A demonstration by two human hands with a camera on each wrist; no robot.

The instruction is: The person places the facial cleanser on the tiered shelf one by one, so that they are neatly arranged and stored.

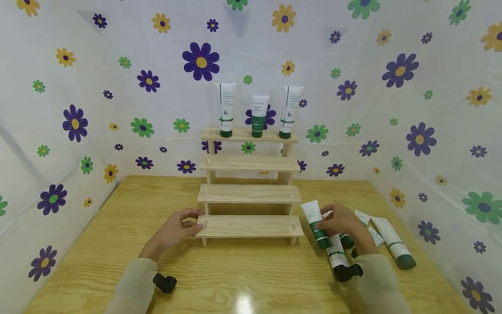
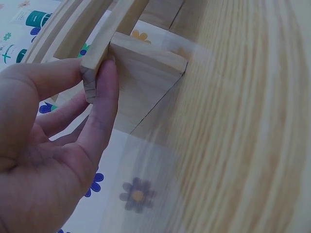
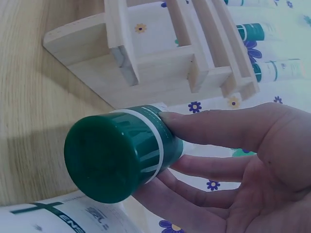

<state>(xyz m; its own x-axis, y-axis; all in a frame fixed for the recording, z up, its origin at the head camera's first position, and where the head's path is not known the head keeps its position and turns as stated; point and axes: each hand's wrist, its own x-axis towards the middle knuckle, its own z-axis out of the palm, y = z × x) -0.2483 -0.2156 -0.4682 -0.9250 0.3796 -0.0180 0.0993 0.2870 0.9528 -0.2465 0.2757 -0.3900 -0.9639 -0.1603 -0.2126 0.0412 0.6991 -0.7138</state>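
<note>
A wooden stepped rack (image 1: 251, 194) stands on the table, its top step bearing three upright tubes: a tall white one (image 1: 226, 109), a shorter white-and-green one (image 1: 258, 115) and another tall white one (image 1: 290, 111). My left hand (image 1: 176, 229) pinches the left end of the lowest step (image 2: 95, 63) between thumb and fingers. Right of the rack, my right hand (image 1: 340, 220) grips a small white-and-green tube (image 1: 315, 222), tilted, its green cap (image 3: 102, 158) facing the right wrist camera. Beneath that hand lies a white tube (image 1: 337, 253), partly hidden.
More tubes lie in a loose pile at the right, among them a large white tube with a green cap (image 1: 394, 244). Flower-printed cloth (image 1: 157, 87) hangs behind and on both sides of the wooden table (image 1: 219, 279).
</note>
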